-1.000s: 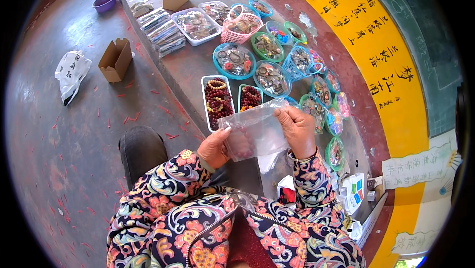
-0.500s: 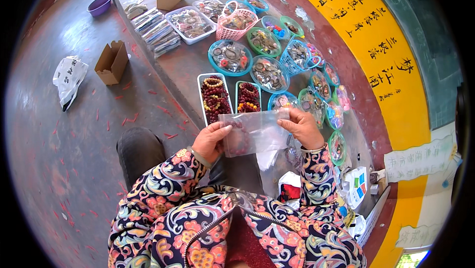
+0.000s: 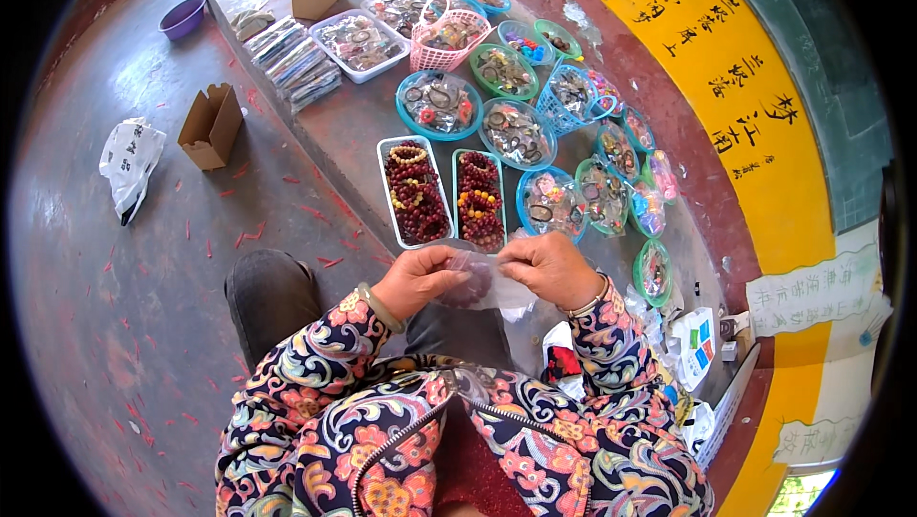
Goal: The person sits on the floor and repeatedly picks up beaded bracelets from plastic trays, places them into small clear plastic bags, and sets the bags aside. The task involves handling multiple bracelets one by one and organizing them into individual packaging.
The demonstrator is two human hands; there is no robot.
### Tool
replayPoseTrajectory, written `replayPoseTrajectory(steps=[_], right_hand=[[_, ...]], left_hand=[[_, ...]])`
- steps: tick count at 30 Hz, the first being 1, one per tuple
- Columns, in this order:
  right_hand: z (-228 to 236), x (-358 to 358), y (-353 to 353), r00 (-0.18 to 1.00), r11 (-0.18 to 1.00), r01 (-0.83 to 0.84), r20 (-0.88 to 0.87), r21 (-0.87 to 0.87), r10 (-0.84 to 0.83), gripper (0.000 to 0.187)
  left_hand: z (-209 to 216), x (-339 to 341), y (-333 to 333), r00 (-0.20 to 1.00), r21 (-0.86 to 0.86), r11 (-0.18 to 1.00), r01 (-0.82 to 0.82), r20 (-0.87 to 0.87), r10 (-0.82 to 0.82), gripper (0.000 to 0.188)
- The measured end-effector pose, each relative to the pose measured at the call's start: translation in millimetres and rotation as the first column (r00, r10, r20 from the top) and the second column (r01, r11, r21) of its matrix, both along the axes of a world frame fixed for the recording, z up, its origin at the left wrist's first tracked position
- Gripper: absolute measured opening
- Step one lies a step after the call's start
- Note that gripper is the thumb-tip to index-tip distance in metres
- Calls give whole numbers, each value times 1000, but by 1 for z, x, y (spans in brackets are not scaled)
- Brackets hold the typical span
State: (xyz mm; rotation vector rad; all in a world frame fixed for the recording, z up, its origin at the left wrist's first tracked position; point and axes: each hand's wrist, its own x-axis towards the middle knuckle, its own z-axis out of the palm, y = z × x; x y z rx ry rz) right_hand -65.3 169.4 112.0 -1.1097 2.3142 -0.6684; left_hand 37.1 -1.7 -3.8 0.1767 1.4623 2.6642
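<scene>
A clear plastic bag hangs in front of me, pinched along its upper edge by both hands. My left hand is closed on its left end, thumb on top. At its right end my right hand pinches it between thumb and fingers. Dark reddish beads show faintly through the plastic; whether they lie inside the bag cannot be made out. Just beyond my hands stand a white tray and a narrower green-rimmed tray, both holding dark red beaded bracelets with some yellow ones.
Several round baskets, such as a blue one, hold small packaged goods at the right. Further off are a pink basket, a white tray and flat packets. Cardboard boxes, a white bag and a purple basin stand left.
My hands have drawn closer together along the bag's edge, and the bag is now bunched instead of spread flat. My right hand has moved down and left, uncovering the bracelet trays.
</scene>
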Motion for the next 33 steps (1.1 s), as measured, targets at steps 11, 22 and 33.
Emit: replayPoseTrajectory(steps=[11, 22, 33], right_hand=[[-20, -18, 51, 831, 911, 395, 468, -117, -300, 13], [-127, -58, 187, 488, 586, 809, 601, -40, -632, 16], [-256, -32, 231, 116, 195, 980, 893, -33, -435, 12]], left_hand=[[-7, -6, -2, 960, 150, 962, -226, 204, 194, 21], [-13, -11, -15, 826, 363, 774, -519, 445, 346, 25], [-39, -16, -12, 877, 462, 770, -440, 407, 257, 22]])
